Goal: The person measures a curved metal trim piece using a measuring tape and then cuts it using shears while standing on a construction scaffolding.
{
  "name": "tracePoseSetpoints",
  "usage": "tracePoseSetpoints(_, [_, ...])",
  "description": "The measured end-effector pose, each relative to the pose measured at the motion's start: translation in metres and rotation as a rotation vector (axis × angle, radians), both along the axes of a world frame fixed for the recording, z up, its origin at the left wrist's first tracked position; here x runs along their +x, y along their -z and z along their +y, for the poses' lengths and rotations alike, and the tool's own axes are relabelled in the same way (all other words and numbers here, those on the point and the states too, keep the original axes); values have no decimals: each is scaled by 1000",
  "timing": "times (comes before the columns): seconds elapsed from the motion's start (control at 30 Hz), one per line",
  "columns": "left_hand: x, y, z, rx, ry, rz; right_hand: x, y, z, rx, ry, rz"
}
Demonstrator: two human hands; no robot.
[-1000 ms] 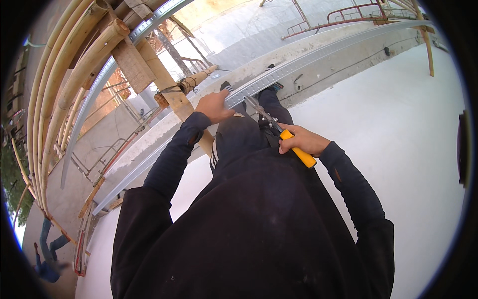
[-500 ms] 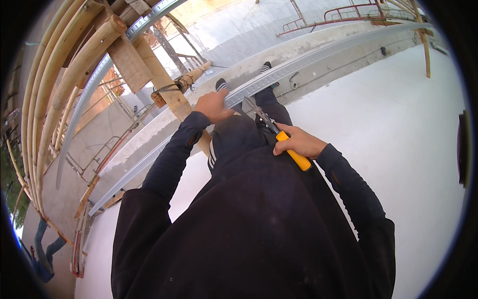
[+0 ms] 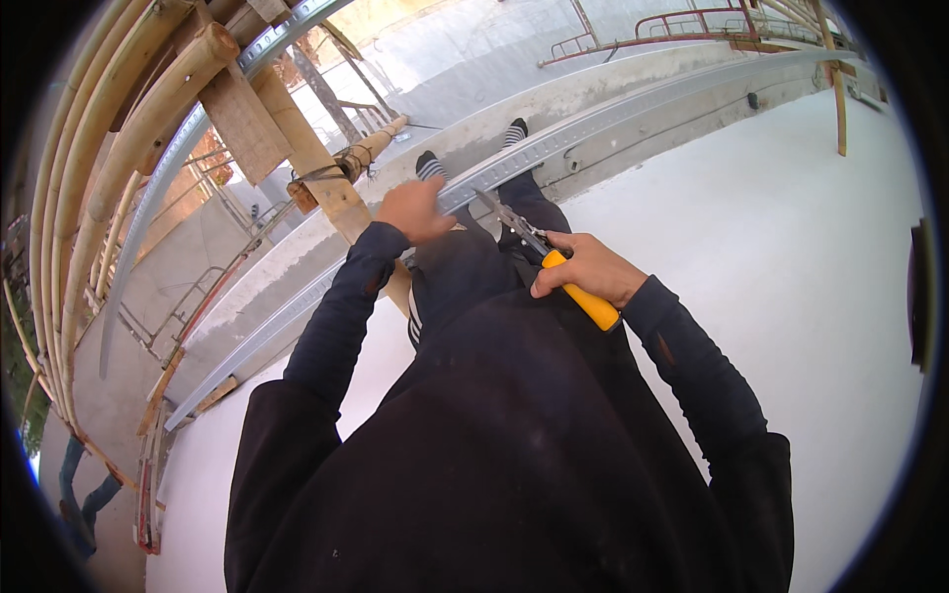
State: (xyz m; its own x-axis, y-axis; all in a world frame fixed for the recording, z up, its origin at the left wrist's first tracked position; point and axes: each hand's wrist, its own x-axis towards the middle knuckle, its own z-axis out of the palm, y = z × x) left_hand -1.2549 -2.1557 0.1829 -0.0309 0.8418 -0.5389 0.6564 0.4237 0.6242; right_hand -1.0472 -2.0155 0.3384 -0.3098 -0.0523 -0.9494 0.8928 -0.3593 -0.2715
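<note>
A long perforated metal channel [image 3: 603,128] runs slantwise across my legs toward the upper right. My left hand [image 3: 415,211] is closed around its near end, fingers wrapped over the edge. In my right hand [image 3: 598,270] is a pair of tin snips [image 3: 520,227] with a yellow grip [image 3: 593,307]. Their jaws point up and left and meet the channel's lower edge just right of my left hand. Whether the blades have bitten into the metal cannot be made out. Part of the snips' handle is hidden by my fingers.
Bamboo poles [image 3: 99,188] and a tied wooden post [image 3: 341,203] rise at the left. A second metal strip [image 3: 252,336] slants behind my left arm. A concrete ledge [image 3: 633,153] passes by my feet; a white surface [image 3: 751,267] spreads right. Red metal frames [image 3: 682,20] stand beyond.
The whole view has shifted slightly, so the scene sits a little further left. Both hands keep their hold, and the snips stay at the channel's edge.
</note>
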Motion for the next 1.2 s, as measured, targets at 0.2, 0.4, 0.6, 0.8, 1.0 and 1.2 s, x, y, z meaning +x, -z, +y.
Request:
tracePoseSetpoints(0.2, [3,-2,1,-27,-16,19,2,4,-62,538,-229,-118])
tracePoseSetpoints(0.4, [1,-2,1,-29,-22,15,11,3,-21,125,155,94])
tracePoseSetpoints(0.6, [1,3,1,6,-42,39,-4,-2,-66,515,-91,-69])
tracePoseSetpoints(0.8, [5,-2,-3,50,-47,75,9,3,-63,509,-117,-16])
tracePoseSetpoints(1.0, [4,0,-5,56,-42,79,0,-8,-53,506,-203,-61])
tracePoseSetpoints(1.2, [5,-8,-3,42,-34,83,-7,-11,-45,441,-153,-133])
